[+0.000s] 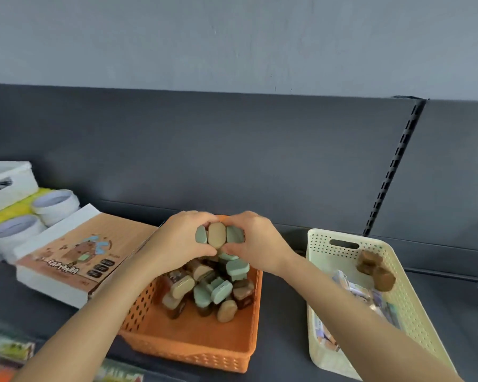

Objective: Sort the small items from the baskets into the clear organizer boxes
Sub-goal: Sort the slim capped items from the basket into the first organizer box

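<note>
Together, my left hand (177,241) and right hand (257,245) curl their fingers around a row of three small capped items (216,235), two green ones flanking a tan one, held above the far end of the orange basket (193,351). Below them a pile (213,290) of similar pieces lies heaped in that basket. To its right stands a cream basket (319,245) holding brown pieces and packets.

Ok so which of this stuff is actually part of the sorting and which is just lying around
Part of the job:
left hand and right hand, together holding three capped pieces
orange basket with loose capped pieces
cream basket with packets and brown pieces

Lying about:
capybara box
white round tubs
white box
colourful packs, front left
</note>
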Demonstrator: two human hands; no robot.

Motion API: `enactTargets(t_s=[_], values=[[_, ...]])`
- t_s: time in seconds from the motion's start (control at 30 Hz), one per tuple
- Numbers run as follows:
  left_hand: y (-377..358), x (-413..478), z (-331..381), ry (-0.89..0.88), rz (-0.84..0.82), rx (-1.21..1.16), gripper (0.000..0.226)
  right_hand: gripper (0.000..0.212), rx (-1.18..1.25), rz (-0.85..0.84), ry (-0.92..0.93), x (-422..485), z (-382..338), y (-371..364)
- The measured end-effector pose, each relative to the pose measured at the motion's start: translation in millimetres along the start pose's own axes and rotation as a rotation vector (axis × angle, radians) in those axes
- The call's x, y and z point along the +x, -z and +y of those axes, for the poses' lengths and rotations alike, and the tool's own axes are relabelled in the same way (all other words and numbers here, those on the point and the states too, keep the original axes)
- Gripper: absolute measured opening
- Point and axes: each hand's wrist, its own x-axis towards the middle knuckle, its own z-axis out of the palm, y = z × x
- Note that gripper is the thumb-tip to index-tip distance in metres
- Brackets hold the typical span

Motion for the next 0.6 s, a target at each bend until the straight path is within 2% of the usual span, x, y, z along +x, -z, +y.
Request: enactTargets(t_s=[0.1, 0.23, 0.37, 0.6], values=[[6, -11, -20, 0.044, -0.007, -0.024, 0.057, 0.026, -0.016, -0.056, 0.04, 9, -11, -16], [-5, -17, -38, 0.061, -0.04, -0.042, 0.054, 0.032, -0.091, -0.107, 0.023, 13, -13, -35], [-20, -15, -47, 0.039, -0.024, -0.055, 0.052, 0.029, -0.12, -0.096, 0.012, 13, -12, -39], [-27, -10, -52, 0.046, -0.079, -0.017, 0.071, 0.041, -0.118, -0.098, 0.016, 8, -8, -35]])
